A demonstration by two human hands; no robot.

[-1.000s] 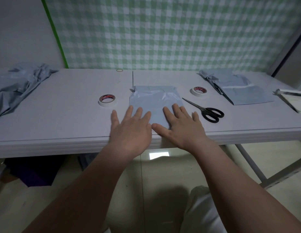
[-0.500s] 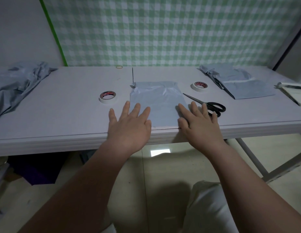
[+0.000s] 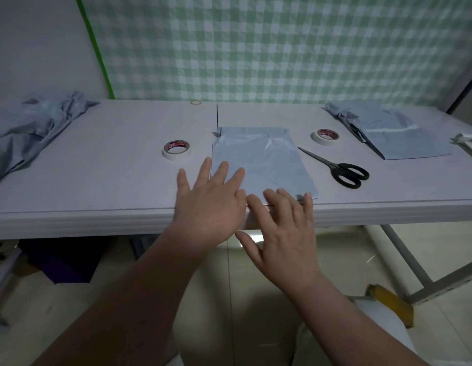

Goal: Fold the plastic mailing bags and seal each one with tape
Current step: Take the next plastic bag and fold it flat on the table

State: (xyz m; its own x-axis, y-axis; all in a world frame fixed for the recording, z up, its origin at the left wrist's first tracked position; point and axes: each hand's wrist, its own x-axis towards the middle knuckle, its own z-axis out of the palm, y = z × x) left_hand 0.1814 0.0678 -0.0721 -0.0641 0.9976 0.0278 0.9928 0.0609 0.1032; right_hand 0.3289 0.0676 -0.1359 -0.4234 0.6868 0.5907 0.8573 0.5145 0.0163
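Note:
A grey-blue plastic mailing bag (image 3: 258,159) lies flat at the table's front edge, in the middle. My left hand (image 3: 211,204) lies flat with spread fingers on the bag's near left corner. My right hand (image 3: 285,231) sits at the bag's near edge, its straight fingertips touching that edge while the palm hangs off the table. One white tape roll (image 3: 176,149) stands left of the bag and another tape roll (image 3: 325,136) stands to its right. Black-handled scissors (image 3: 337,169) lie right of the bag.
Crumpled grey bags (image 3: 26,136) are heaped at the table's left end. A stack of flatter bags (image 3: 393,136) lies at the back right, with a white object (image 3: 467,143) at the right edge. A rubber band (image 3: 195,102) lies by the checked wall. The table (image 3: 97,180) has metal legs underneath.
My right hand has slid back left along the bag's near edge, from by the scissors toward my left hand. My left hand has stayed on the bag's left corner.

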